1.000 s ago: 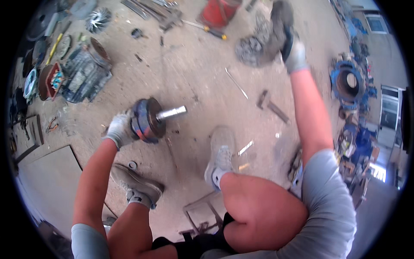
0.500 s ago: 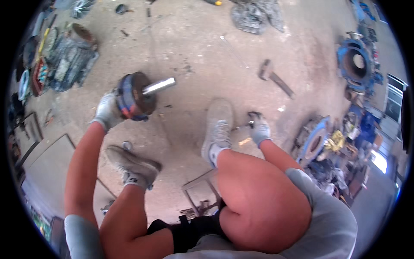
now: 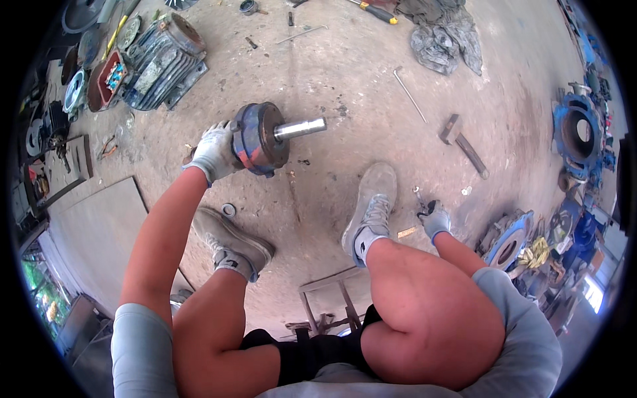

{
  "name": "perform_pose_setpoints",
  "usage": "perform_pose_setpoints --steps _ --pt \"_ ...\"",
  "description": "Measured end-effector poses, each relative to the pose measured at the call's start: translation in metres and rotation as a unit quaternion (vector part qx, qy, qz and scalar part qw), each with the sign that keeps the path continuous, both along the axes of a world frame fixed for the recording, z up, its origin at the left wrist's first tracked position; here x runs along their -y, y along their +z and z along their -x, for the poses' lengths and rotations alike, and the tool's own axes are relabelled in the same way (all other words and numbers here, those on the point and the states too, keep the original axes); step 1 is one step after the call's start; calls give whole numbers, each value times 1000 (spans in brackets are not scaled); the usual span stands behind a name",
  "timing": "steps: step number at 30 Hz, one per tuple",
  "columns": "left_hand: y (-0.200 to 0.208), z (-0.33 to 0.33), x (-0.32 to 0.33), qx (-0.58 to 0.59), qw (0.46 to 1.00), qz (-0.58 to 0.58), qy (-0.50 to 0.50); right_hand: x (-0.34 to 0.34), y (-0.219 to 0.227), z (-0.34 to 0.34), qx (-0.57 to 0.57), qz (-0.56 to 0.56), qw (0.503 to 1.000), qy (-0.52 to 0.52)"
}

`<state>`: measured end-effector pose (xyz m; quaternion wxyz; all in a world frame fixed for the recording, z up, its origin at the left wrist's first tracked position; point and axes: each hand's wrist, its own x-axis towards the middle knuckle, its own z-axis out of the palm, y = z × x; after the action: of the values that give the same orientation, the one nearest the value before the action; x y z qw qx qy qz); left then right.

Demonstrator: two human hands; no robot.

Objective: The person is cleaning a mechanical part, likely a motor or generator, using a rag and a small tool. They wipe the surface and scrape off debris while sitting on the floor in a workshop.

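Gripping the drum by its left edge, the left hand has it ahead of the left shoe, the shaft pointing across open floor toward the hammer. Beside a small tool, the right hand is low; I can't tell whether it grasps anything.

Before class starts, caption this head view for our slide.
White-gloved left hand on a round, blue-and-red metal housing with silver shaft; right hand near a brown hammer.
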<state>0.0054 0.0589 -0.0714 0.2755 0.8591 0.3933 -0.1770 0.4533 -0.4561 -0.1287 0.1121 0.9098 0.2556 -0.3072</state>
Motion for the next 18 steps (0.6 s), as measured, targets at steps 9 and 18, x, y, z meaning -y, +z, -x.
perform_pose_setpoints --steps 9,18 --pt "8 12 9 -28 999 -31 19 -22 2 21 -8 -13 998 -57" --pt "79 105 92 -97 993 -19 71 -48 32 -18 -90 -288 945 -130"
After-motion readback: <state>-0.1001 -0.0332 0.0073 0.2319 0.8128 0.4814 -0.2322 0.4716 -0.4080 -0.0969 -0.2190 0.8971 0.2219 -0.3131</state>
